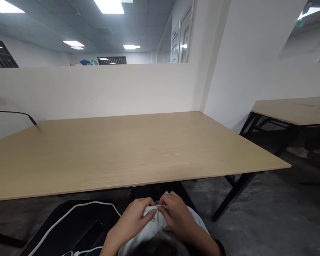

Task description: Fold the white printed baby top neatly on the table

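Low in the head view, in front of my body, my left hand pinches the front of a white shirt with a faint print. Close on its right, my right hand pinches the same cloth, thumb and fingers pressed together. The fabric is drawn into a small fold between both thumbs. Both hands are below the near edge of the wooden table, apart from it. Part of the shirt is hidden by my hands and by a dark shape at the bottom edge.
A white cable runs over a black seat or bag at my left. A black cord reaches the table's far left. A white partition borders the table, and a second table stands right. Shoes show beneath it.
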Demonstrator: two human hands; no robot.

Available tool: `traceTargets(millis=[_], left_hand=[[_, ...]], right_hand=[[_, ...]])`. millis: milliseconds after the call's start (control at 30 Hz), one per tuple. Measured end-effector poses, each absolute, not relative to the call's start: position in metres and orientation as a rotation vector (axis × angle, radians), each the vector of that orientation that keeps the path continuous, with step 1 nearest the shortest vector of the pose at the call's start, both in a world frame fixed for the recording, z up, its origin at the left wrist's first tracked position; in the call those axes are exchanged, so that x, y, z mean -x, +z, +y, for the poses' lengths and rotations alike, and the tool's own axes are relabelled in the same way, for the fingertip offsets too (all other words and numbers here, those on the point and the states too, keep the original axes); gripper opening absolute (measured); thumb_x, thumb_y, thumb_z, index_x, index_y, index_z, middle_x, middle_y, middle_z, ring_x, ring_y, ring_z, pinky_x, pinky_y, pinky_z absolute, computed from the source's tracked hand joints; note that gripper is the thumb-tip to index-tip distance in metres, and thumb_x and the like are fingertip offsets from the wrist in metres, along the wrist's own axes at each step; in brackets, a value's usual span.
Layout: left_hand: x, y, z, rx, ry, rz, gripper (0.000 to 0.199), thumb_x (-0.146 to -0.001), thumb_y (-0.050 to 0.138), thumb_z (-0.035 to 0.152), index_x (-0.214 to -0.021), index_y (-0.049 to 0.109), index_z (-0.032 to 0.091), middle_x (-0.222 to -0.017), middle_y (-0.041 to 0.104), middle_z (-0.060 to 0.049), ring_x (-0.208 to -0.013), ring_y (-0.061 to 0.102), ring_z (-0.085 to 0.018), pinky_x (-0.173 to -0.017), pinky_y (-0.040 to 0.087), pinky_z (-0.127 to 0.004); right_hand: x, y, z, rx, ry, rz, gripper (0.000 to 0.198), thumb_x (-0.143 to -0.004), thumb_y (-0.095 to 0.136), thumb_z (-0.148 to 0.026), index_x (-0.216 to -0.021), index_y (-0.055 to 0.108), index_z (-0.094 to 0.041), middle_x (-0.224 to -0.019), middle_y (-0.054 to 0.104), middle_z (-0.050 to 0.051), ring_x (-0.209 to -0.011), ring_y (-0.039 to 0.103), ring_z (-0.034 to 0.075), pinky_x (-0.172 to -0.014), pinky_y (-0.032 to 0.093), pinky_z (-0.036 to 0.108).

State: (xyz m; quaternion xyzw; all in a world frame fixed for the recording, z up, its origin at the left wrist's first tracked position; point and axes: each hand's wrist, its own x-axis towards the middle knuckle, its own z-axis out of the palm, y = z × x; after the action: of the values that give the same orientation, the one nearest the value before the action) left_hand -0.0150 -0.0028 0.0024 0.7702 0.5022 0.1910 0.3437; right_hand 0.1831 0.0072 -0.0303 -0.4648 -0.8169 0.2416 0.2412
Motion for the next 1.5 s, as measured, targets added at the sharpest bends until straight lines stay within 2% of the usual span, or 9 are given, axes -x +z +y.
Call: traceTargets(millis=[167, 367, 433, 500, 567, 700, 867, 1067, 1500], left_hand=[[0.014, 0.001, -0.002, -1.955, 0.565, 1.365, 0.025, -0.091, 0.052, 0.046, -0.099, 0.066, 0.027, -0.089, 0.070, -0.001, -0.078, 0.060, -0.018, -0.074, 0.043, -0.027], [0.018, 0.013, -0.005, -2.025, 0.528, 1.380, 0.024, -0.091, 0.053, 0.037, -0.087, 0.070, 0.020, -0.086, 0.069, -0.003, -0.082, 0.062, -0.019, -0.076, 0.043, -0.027], [0.018, 0.015, -0.007, -2.078, 0.563, 1.398, 0.021, -0.087, 0.061, 0.036, -0.100, 0.070, 0.022, -0.099, 0.068, -0.005, -0.095, 0.061, -0.022, -0.085, 0.043, -0.030], [0.015, 0.015, -0.009, -2.159, 0.604, 1.371, 0.037, -0.080, 0.070, 0.031, -0.117, 0.065, 0.026, -0.120, 0.061, -0.006, -0.112, 0.054, -0.025, -0.098, 0.040, -0.035], [0.011, 0.013, -0.010, -2.228, 0.578, 1.300, 0.040, -0.077, 0.073, 0.027, -0.116, 0.064, 0.027, -0.126, 0.058, -0.005, -0.118, 0.050, -0.026, -0.103, 0.037, -0.037], [0.004, 0.009, -0.009, -2.221, 0.484, 1.210, 0.011, -0.089, 0.059, 0.029, -0.093, 0.065, 0.021, -0.097, 0.065, -0.004, -0.092, 0.058, -0.020, -0.086, 0.044, -0.030], [0.006, 0.013, -0.008, -2.075, 0.702, 1.211, 0.022, -0.095, 0.051, 0.036, -0.088, 0.064, 0.019, -0.091, 0.064, -0.005, -0.087, 0.058, -0.018, -0.078, 0.044, -0.027], [0.005, 0.010, -0.009, -1.935, 0.821, 1.163, 0.032, -0.095, 0.050, 0.044, -0.082, 0.063, 0.017, -0.082, 0.061, -0.003, -0.078, 0.055, -0.016, -0.072, 0.041, -0.026], [0.002, 0.009, -0.007, -1.725, 0.840, 1.171, 0.039, -0.095, 0.048, 0.049, -0.079, 0.060, 0.016, -0.076, 0.057, -0.002, -0.074, 0.051, -0.016, -0.072, 0.039, -0.026]], right_hand=[[-0.178, -0.030, -0.003, 1.180, 0.784, -2.048, 0.008, -0.083, 0.053, -0.014, -0.082, 0.054, -0.022, -0.085, 0.062, 0.004, -0.084, 0.057, 0.018, -0.075, 0.044, 0.031], [-0.178, -0.028, -0.004, 1.170, 0.706, -1.786, 0.009, -0.088, 0.047, -0.014, -0.087, 0.054, -0.021, -0.080, 0.058, 0.002, -0.075, 0.054, 0.016, -0.069, 0.043, 0.028], [-0.179, -0.029, -0.004, 1.131, 0.675, -1.705, 0.010, -0.090, 0.046, -0.016, -0.090, 0.054, -0.020, -0.082, 0.059, 0.002, -0.076, 0.054, 0.015, -0.071, 0.044, 0.027], [-0.179, -0.030, -0.004, 1.079, 0.638, -1.681, 0.009, -0.091, 0.046, -0.017, -0.093, 0.055, -0.021, -0.085, 0.060, 0.003, -0.080, 0.056, 0.015, -0.074, 0.045, 0.027], [-0.179, -0.030, -0.006, 1.024, 0.614, -1.687, 0.009, -0.092, 0.047, -0.018, -0.094, 0.055, -0.021, -0.088, 0.061, 0.003, -0.083, 0.058, 0.015, -0.076, 0.046, 0.026], [-0.178, -0.033, -0.009, 0.962, 0.608, -1.639, 0.010, -0.094, 0.046, -0.019, -0.099, 0.054, -0.022, -0.086, 0.061, 0.002, -0.078, 0.059, 0.014, -0.072, 0.048, 0.024], [-0.180, -0.032, -0.009, 1.005, 0.482, -1.513, 0.015, -0.094, 0.041, -0.014, -0.102, 0.051, -0.021, -0.079, 0.056, 0.000, -0.064, 0.053, 0.012, -0.057, 0.044, 0.023], [-0.184, -0.016, -0.010, 0.903, 0.427, -1.843, 0.014, -0.086, 0.053, -0.019, -0.100, 0.055, -0.021, -0.093, 0.060, 0.005, -0.087, 0.057, 0.019, -0.077, 0.046, 0.032], [-0.177, -0.036, -0.004, 0.941, 0.415, -1.907, 0.011, -0.087, 0.063, -0.021, -0.097, 0.060, -0.022, -0.085, 0.067, 0.001, -0.078, 0.060, 0.015, -0.074, 0.046, 0.027]])
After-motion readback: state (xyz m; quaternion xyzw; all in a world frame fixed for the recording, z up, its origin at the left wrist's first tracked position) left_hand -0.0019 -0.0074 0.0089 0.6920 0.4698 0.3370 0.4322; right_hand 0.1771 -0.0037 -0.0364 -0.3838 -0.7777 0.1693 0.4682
